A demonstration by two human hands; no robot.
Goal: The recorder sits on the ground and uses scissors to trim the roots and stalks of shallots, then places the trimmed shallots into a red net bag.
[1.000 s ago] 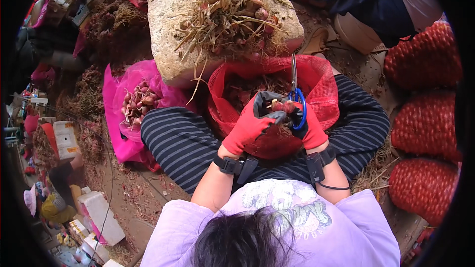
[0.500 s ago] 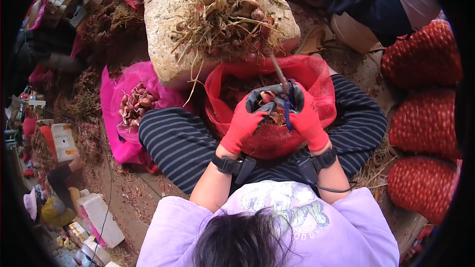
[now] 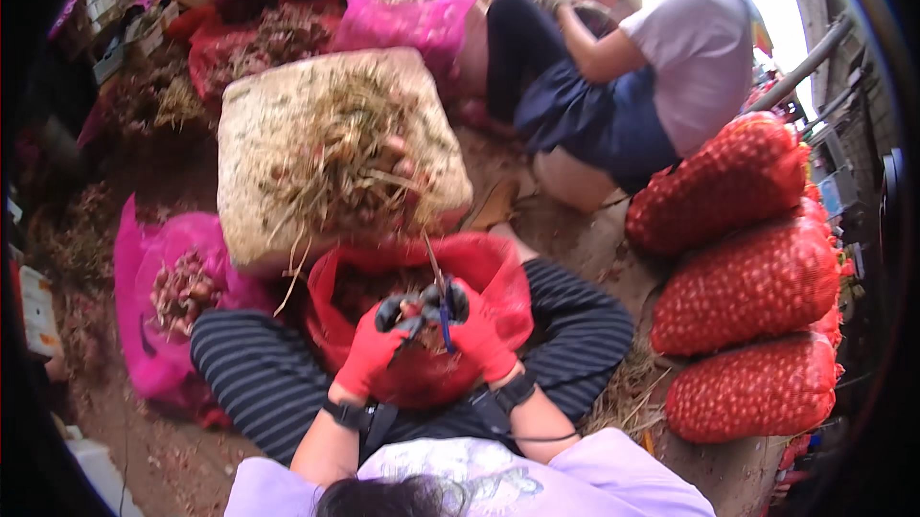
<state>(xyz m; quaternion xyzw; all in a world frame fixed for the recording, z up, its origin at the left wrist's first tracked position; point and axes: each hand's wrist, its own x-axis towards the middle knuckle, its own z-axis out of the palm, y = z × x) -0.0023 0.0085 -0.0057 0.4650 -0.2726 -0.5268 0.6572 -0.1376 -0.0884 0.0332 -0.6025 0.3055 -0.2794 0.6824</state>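
Observation:
Both my hands wear red gloves with dark grey palms and fingertips, and they meet above an open red mesh bag (image 3: pixel 503 301) between my legs. My left hand (image 3: pixel 377 335) is closed around a small shallot (image 3: pixel 410 309). In my right hand (image 3: pixel 479 333) is a pair of scissors (image 3: pixel 445 318) with blue handles, its blades pointing away from me beside the shallot. Loose scraps lie inside the red bag, partly hidden by my hands. Beyond it, a heap of dry-stalked shallots (image 3: pixel 350 153) rests on a pale foam block (image 3: pixel 251 124).
At my left, a pink mesh bag (image 3: pixel 144 359) holds trimmed shallots (image 3: pixel 184 292). Full red net sacks (image 3: pixel 752 287) are stacked on the right. A co-worker (image 3: pixel 661 67) sits at the back right, near another pink bag (image 3: pixel 412 14).
The view has swung up and to the right, bringing in the co-worker and more of the sacks. My hands stay together over the red bag, still gripping the shallot and scissors.

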